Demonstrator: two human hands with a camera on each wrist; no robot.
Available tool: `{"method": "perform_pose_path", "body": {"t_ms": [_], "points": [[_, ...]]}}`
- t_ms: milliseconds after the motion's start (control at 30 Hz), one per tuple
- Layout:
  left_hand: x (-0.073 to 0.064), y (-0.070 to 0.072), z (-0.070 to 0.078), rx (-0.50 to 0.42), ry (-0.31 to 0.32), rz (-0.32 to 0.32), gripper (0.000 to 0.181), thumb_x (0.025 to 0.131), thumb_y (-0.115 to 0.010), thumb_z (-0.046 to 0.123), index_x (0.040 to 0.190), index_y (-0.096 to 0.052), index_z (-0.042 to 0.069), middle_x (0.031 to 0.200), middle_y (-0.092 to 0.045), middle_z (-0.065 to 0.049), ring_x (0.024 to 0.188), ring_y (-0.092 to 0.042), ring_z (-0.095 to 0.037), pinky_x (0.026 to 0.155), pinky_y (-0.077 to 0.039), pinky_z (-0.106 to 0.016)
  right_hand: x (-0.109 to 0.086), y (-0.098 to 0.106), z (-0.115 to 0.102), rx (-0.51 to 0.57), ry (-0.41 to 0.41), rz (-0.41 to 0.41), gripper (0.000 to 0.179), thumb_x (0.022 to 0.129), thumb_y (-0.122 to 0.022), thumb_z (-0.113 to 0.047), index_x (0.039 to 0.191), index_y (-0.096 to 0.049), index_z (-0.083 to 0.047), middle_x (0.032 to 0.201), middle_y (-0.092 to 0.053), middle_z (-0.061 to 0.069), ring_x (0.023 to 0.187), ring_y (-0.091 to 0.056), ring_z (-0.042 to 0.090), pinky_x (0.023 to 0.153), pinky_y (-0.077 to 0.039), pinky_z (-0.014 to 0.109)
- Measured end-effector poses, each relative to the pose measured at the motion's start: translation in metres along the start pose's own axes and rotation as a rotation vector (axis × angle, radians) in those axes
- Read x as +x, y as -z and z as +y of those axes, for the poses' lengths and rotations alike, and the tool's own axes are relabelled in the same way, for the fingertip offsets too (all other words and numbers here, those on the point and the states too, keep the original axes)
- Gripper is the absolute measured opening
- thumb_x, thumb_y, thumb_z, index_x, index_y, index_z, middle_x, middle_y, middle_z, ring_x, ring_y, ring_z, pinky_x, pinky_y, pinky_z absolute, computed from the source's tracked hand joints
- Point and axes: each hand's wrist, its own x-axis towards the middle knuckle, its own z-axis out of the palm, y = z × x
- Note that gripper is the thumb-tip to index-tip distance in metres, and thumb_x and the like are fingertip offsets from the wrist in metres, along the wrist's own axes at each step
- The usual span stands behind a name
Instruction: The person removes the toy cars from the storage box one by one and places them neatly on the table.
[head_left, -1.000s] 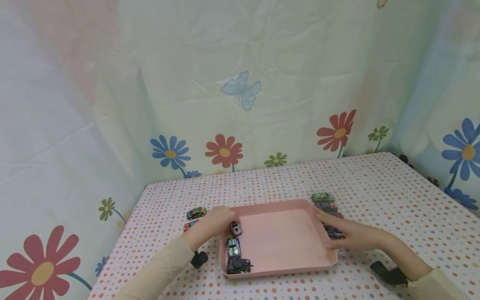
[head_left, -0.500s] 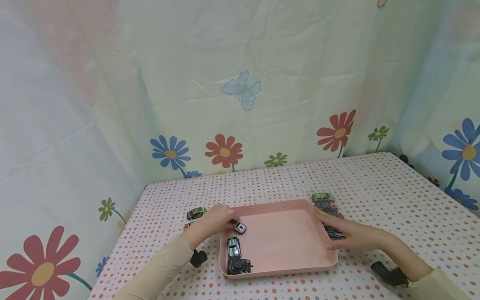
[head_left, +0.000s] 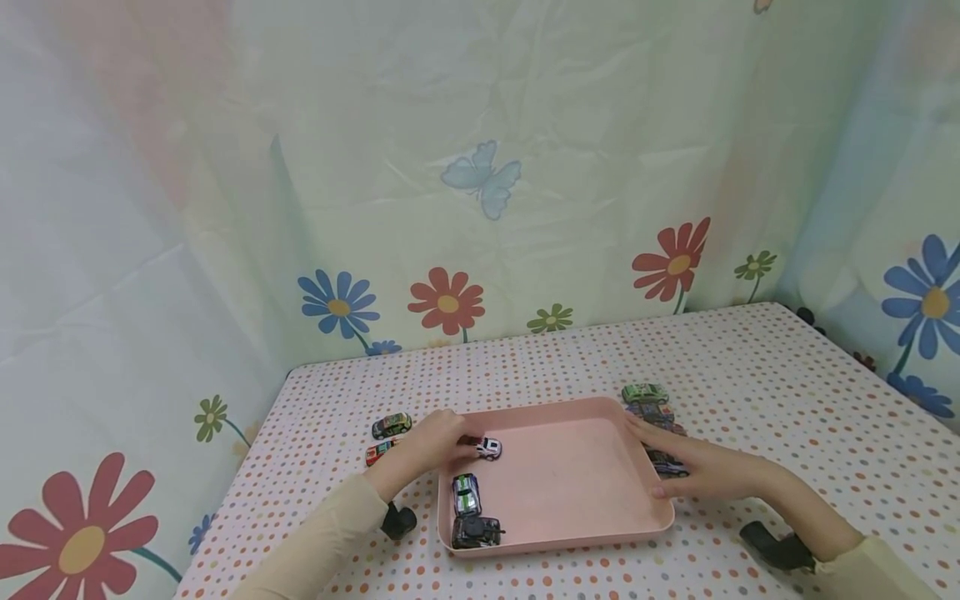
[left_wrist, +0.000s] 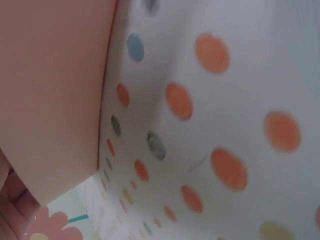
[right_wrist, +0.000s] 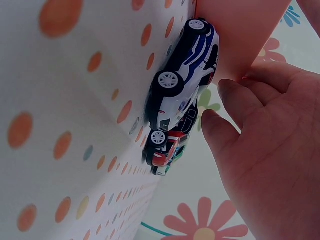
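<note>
Over the far left part of a pink tray [head_left: 570,483], my left hand [head_left: 438,437] pinches a small white and dark red toy car [head_left: 489,448]. In the left wrist view only a bit of the left hand [left_wrist: 15,207] shows beside the tray's wall [left_wrist: 55,90]. A silver and green toy car [head_left: 466,495] and a black toy vehicle [head_left: 476,532] stand in the tray along its left side. My right hand [head_left: 708,467] rests on the tray's right rim, fingers nearly straight. Just outside that rim, a white and blue toy car [right_wrist: 187,75] stands below the right hand.
Several toy cars sit right of the tray, including a green one [head_left: 645,393], partly hidden by the right hand. Left of the tray are a dark green car [head_left: 392,426] and a red one [head_left: 380,452]. The dotted tablecloth [head_left: 555,367] runs back to a flowered curtain [head_left: 480,250].
The toy car in my left hand has moved a little to the right and turned from lengthwise to sideways. My right hand has stayed on the rim.
</note>
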Motion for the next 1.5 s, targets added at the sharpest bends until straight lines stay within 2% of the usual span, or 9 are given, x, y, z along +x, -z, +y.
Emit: {"method": "perform_pose_path", "body": {"t_ms": [267, 400, 533, 700, 800, 1000, 1233, 1333, 1500], "points": [[-0.001, -0.009, -0.003, -0.080, 0.027, 0.071, 0.014, 0.084, -0.072, 0.025, 0.092, -0.074, 0.015, 0.080, -0.067, 0.010, 0.061, -0.050, 0.005, 0.056, -0.042, -0.014, 0.001, 0.000, 0.002, -0.012, 0.003, 0.008, 0.083, 0.090, -0.062, -0.033, 0.147, -0.015, 0.005, 0.150, -0.009, 0.028, 0.128, -0.016, 0.053, 0.095, -0.035, 0.057], [-0.002, -0.010, -0.004, -0.112, 0.028, 0.083, 0.014, 0.084, -0.072, 0.025, 0.092, -0.074, 0.014, 0.079, -0.066, 0.010, 0.060, -0.049, 0.004, 0.055, -0.042, -0.013, 0.001, 0.000, 0.002, -0.013, 0.006, 0.010, 0.082, 0.090, -0.062, -0.033, 0.147, -0.015, 0.004, 0.150, -0.009, 0.028, 0.129, -0.016, 0.051, 0.096, -0.035, 0.056], [-0.002, -0.007, -0.002, -0.137, 0.053, 0.081, 0.016, 0.084, -0.071, 0.024, 0.096, -0.074, 0.013, 0.086, -0.068, 0.008, 0.069, -0.057, 0.002, 0.060, -0.047, -0.015, 0.001, 0.000, 0.002, -0.016, 0.007, 0.012, 0.082, 0.090, -0.061, -0.034, 0.147, -0.015, 0.004, 0.150, -0.009, 0.027, 0.130, -0.015, 0.047, 0.096, -0.034, 0.058], [-0.001, 0.002, 0.001, -0.155, 0.115, 0.081, 0.024, 0.084, -0.072, 0.023, 0.103, -0.074, 0.009, 0.091, -0.069, 0.002, 0.079, -0.062, -0.006, 0.066, -0.050, -0.019, 0.001, 0.000, 0.001, -0.003, 0.007, 0.009, 0.083, 0.090, -0.062, -0.033, 0.146, -0.014, 0.006, 0.149, -0.008, 0.030, 0.129, -0.014, 0.050, 0.093, -0.029, 0.067], [0.001, 0.010, 0.002, -0.150, 0.143, 0.086, 0.028, 0.083, -0.072, 0.023, 0.106, -0.072, 0.007, 0.091, -0.070, 0.000, 0.077, -0.062, -0.007, 0.063, -0.049, -0.019, 0.001, 0.000, 0.001, -0.011, 0.006, 0.007, 0.083, 0.090, -0.062, -0.033, 0.147, -0.014, 0.005, 0.149, -0.009, 0.029, 0.129, -0.015, 0.051, 0.093, -0.031, 0.064], [0.003, 0.027, 0.002, -0.115, 0.135, 0.090, 0.025, 0.083, -0.072, 0.020, 0.105, -0.073, 0.007, 0.094, -0.070, -0.002, 0.079, -0.062, -0.010, 0.064, -0.049, -0.020, 0.000, 0.000, 0.002, -0.012, 0.011, 0.010, 0.083, 0.090, -0.061, -0.033, 0.147, -0.014, 0.004, 0.149, -0.009, 0.029, 0.130, -0.016, 0.048, 0.093, -0.032, 0.064], [0.000, 0.046, -0.001, -0.101, 0.108, 0.138, 0.026, 0.081, -0.074, 0.018, 0.103, -0.073, 0.005, 0.092, -0.070, -0.003, 0.085, -0.064, -0.013, 0.071, -0.052, -0.024, 0.000, 0.001, 0.003, 0.011, 0.032, 0.001, 0.082, 0.091, -0.062, -0.029, 0.147, -0.012, 0.005, 0.148, -0.007, 0.032, 0.127, -0.015, 0.056, 0.090, -0.029, 0.069], [-0.002, 0.052, -0.004, -0.109, 0.119, 0.142, 0.025, 0.081, -0.074, 0.018, 0.103, -0.073, 0.005, 0.091, -0.070, -0.003, 0.083, -0.064, -0.011, 0.069, -0.052, -0.023, 0.000, 0.000, 0.003, 0.019, 0.021, 0.005, 0.083, 0.090, -0.062, -0.030, 0.147, -0.013, 0.006, 0.148, -0.007, 0.031, 0.128, -0.015, 0.053, 0.091, -0.027, 0.070], [-0.009, 0.058, -0.008, -0.110, 0.150, 0.134, 0.027, 0.081, -0.074, 0.018, 0.105, -0.072, 0.005, 0.092, -0.070, -0.002, 0.083, -0.063, -0.011, 0.070, -0.052, -0.023, 0.000, -0.002, 0.003, -0.008, 0.005, 0.008, 0.083, 0.090, -0.062, -0.033, 0.147, -0.015, 0.005, 0.150, -0.009, 0.029, 0.129, -0.017, 0.049, 0.093, -0.031, 0.064]]}}
